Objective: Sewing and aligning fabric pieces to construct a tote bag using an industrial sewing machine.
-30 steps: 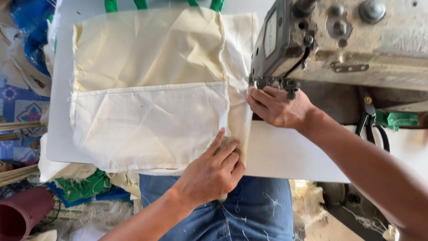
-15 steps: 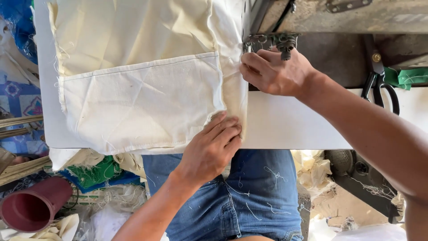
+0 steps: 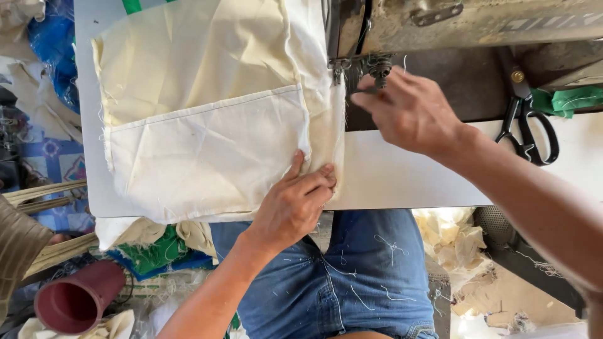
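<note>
On the white sewing table [image 3: 402, 182], left fingers [image 3: 314, 179] pressed flat on the cream cotton cloth panel's [image 3: 207, 125] folded near edge; the right hand [image 3: 411, 113], fingers loosely spread and holding nothing, hovered beside the grey metal presser foot [image 3: 339, 66], the seam running lengthwise toward it.

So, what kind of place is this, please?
Probably a small sewing workshop. An industrial sewing machine stands over cream fabric held flat by the left hand, black scissors lie on the table, and fabric scraps cover the floor.
</note>
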